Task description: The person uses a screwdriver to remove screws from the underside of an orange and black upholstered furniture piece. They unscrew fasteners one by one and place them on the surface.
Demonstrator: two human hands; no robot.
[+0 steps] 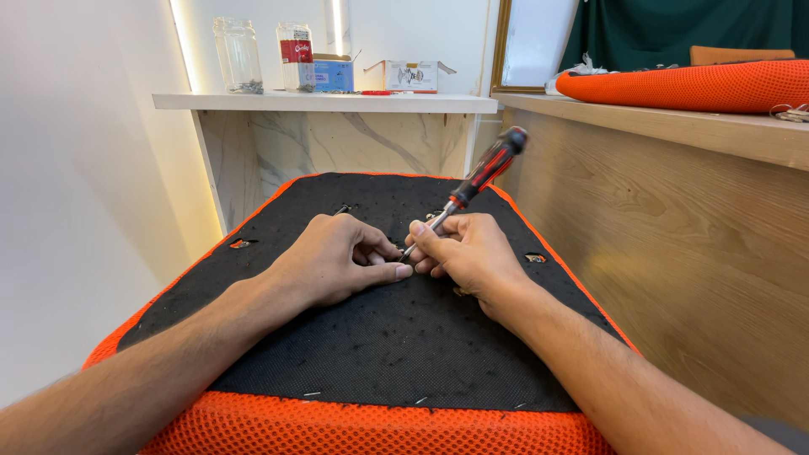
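Note:
An upturned seat cushion with a black fabric underside [379, 337] and orange mesh edges [371, 430] lies in front of me. My right hand [468, 253] grips a screwdriver [484, 173] with a red and black handle low on its metal shaft, tip pointing down at the black fabric. My left hand [337, 261] rests on the fabric beside the tip, fingers curled, thumb and forefinger close to the tip. Whatever sits under the tip is hidden by my fingers.
Small metal fittings [243, 243] [536, 257] sit in the black fabric. A white marble-look shelf [329, 102] behind holds two glass jars [238, 56] and small boxes [411, 76]. A wooden counter [674, 126] at right carries another orange cushion [691, 84].

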